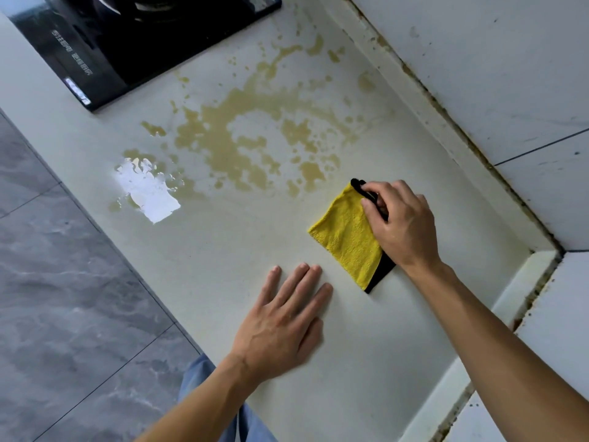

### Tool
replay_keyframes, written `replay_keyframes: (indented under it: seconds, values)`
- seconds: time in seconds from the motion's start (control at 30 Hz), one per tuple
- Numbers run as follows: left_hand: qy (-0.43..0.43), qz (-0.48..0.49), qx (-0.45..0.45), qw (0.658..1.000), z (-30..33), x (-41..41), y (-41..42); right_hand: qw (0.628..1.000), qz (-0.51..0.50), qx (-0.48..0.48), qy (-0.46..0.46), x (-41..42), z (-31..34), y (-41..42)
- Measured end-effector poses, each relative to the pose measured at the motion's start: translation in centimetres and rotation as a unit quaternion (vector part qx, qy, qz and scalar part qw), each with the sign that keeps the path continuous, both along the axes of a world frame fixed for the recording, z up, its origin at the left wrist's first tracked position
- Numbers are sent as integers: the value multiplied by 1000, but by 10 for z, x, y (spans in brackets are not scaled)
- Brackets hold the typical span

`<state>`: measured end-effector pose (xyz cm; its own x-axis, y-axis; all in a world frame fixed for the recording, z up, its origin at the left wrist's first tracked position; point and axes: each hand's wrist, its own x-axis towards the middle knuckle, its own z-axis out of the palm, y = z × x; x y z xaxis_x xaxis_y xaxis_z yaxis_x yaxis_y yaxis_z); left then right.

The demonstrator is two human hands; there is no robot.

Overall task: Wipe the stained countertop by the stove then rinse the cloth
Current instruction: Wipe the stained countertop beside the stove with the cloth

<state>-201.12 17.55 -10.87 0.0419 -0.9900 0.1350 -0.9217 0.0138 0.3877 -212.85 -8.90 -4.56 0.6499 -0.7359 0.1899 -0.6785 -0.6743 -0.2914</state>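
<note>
stove cut off at top | right hand covers part of cloth

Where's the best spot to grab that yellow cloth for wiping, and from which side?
Probably from above, palm down across the middle of the yellow cloth. It lies folded flat on the countertop, so no edge stands up to pinch. The right hand already grips its far, wall-side edge, fingers curled over the black trim.
</note>
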Motion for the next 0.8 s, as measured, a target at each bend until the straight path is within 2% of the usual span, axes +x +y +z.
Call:
replay_keyframes:
  seconds: [0.1, 0.23, 0.4, 0.6, 0.7, 0.8]
  values:
    - [-1, 1, 0, 1000, 1, 0, 0, 999, 18, 30, -8, -1, 2, 8]
    - [3, 5, -5, 1000, 2, 0, 0, 999, -14, 33, 6, 9, 14, 13]
    - [8, 5, -8, 1000, 1, 0, 0, 993, 11, 104, -61, 26, 48, 17]
    - [4, 2, -4, 1000, 2, 0, 0, 977, 9, 146, -157, 52, 106, 27]
    - [7, 3, -6, 1000, 3, 0, 0, 938, -12, 216, -270, 62, 140, 24]
    - [8, 7, -11, 1000, 4, 0, -1, 869, -39, 268, -413, 62, 170, 11]
